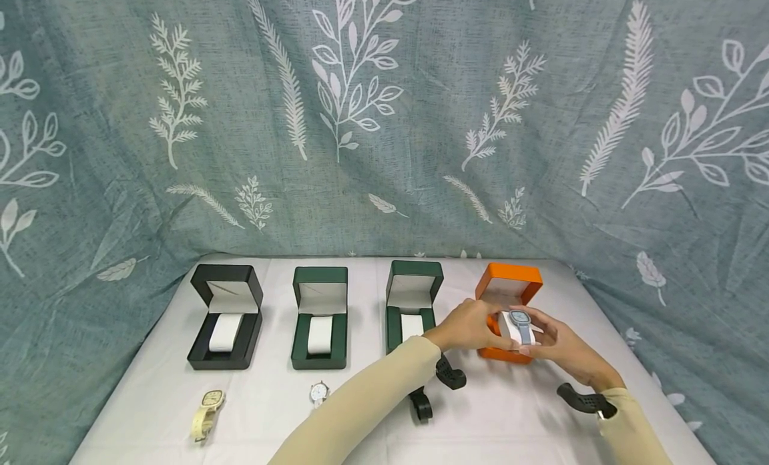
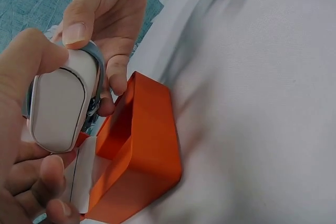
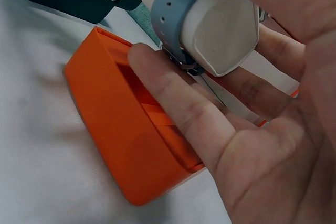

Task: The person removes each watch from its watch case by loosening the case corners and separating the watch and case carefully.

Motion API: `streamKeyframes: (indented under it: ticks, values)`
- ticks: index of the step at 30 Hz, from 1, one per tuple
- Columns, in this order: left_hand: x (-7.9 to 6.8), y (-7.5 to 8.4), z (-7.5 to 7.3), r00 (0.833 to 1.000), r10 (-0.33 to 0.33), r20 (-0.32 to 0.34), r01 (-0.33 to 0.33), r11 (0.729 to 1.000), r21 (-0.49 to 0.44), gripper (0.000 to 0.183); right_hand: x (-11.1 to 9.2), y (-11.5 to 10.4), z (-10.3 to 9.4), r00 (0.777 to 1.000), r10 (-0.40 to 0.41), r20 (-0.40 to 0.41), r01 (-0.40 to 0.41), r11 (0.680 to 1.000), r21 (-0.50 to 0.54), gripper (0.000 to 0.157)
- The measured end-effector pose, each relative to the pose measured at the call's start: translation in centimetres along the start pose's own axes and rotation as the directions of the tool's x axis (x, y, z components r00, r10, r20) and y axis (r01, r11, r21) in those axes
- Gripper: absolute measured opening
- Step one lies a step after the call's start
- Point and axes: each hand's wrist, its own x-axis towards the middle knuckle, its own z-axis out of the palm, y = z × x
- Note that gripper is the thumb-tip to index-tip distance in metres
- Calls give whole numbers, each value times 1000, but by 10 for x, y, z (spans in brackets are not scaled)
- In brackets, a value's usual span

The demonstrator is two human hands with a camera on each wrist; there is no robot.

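Note:
Over the open orange watch box [image 1: 509, 273], both hands hold a white watch cushion [image 2: 58, 109] by its sides. A square-faced watch [image 1: 519, 320] with a blue-grey strap [image 3: 170, 17] is wrapped round the cushion, its face upward. My left hand [image 1: 468, 326] grips one end, thumb on the cushion and fingers under it. From the other side my right hand [image 1: 567, 348] pinches it, the thumb on top and fingers spread below near the strap's buckle [image 3: 184, 65]. Inside the box, the base below the cushion is partly hidden by the hands.
To the left stand two open green boxes [image 1: 320, 275] [image 1: 414, 269] and a black box [image 1: 223, 273], each with a white cushion. In front lie a cream-strapped watch [image 1: 207, 411], a round-faced watch [image 1: 319, 390] and a black-strapped one [image 1: 422, 406]. Patterned cloth [image 1: 384, 185] hangs behind.

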Motion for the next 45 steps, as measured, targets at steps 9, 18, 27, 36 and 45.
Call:
streamKeyframes:
  ticks: [9,18,27,36,45]
  values:
    - [1,1,-1,1000,11,4,-11,999,38,49,-1,-3,-1,1000,6,-13,-6,1000,-14,78]
    - [1,1,-2,999,32,-16,-32,998,54,58,1,-3,-1,1000,8,-19,-8,1000,-25,78]
    - [-2,2,-7,1000,9,-1,-9,999,44,47,-5,-2,-6,999,36,-33,-37,999,-34,79]
    - [-4,-8,-13,1000,13,3,-13,999,50,41,-18,3,-12,999,37,-37,-37,999,8,79]
    - [-4,-7,-15,1000,4,8,-4,998,55,37,-19,5,-9,998,49,-43,-49,999,6,82]
